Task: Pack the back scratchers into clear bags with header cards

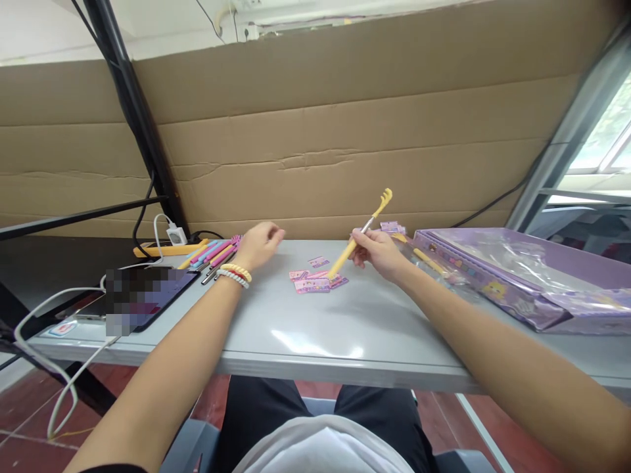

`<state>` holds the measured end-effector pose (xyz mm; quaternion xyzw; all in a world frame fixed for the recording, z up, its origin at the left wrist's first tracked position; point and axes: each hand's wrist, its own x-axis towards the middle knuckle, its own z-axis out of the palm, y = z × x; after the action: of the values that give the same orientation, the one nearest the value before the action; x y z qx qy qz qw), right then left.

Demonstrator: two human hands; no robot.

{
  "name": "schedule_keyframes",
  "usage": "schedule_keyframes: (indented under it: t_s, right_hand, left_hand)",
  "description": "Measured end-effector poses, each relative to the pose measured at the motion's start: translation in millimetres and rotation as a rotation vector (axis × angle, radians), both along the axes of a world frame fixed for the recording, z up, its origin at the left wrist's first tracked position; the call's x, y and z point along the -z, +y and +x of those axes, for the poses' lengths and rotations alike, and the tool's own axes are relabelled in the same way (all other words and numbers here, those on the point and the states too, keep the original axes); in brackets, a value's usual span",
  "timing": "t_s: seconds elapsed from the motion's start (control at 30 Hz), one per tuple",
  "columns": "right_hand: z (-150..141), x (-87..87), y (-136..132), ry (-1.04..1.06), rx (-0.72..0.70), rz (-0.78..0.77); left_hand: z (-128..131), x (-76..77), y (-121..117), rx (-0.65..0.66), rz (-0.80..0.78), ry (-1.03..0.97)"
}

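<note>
My right hand (374, 253) is closed around the shaft of a yellow back scratcher (345, 256). Its thick handle slants down left over small pink printed labels (313, 285), and its claw (383, 200) points up and right. My left hand (260, 244), with beaded bands at the wrist, hovers beside a pile of back scratchers (217, 255) in pink, blue and yellow. Its fingers are loosely bent and apart, partly hidden by the back of the hand, with nothing visible in them.
On the right lies an open purple box (497, 289) with clear plastic in it. Bagged yellow scratchers (428, 259) and more labels (392, 227) lie beside it. A tablet (167, 295) with white cables rests at left. Cardboard (320, 144) stands behind the grey table (305, 335).
</note>
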<state>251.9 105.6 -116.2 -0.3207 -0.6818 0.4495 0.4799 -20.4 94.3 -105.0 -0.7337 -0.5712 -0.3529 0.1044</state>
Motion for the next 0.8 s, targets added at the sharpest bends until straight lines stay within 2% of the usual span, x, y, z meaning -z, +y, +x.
schedule_keyframes:
  t_s: [0.07, 0.13, 0.2, 0.3, 0.4, 0.53, 0.67, 0.8]
  right_hand:
    - [7.7, -0.6, 6.1, 0.016, 0.062, -0.01]
    - [12.4, -0.3, 8.3, -0.057, 0.139, 0.032]
    - [14.0, 0.5, 7.4, -0.193, 0.217, 0.089]
    - [13.1, 2.1, 3.7, -0.4, 0.257, 0.162]
    - [12.2, 3.9, 1.6, -0.596, 0.238, 0.314]
    - [13.5, 6.1, 2.7, -0.84, 0.203, 0.49]
    - [15.9, 6.9, 4.8, -0.926, 0.177, 0.502]
    - [17.4, 7.9, 6.9, -0.948, 0.168, 0.502]
  left_hand:
    - [-33.1, -4.3, 7.6, -0.264, 0.037, -0.109]
    - [-63.2, -5.8, 11.9, -0.468, -0.019, -0.206]
    - [-85.5, -3.8, 14.8, -0.572, -0.117, -0.223]
    - [-99.1, 2.7, 19.4, -0.566, -0.298, -0.106]
    - [-92.8, 7.7, 21.8, -0.544, -0.404, 0.028]
    - [-73.9, 6.7, 17.0, -0.555, -0.37, 0.073]
    - [-60.5, 4.1, 12.2, -0.439, -0.33, 0.042]
    - [-52.3, 6.1, 12.2, -0.419, -0.28, 0.074]
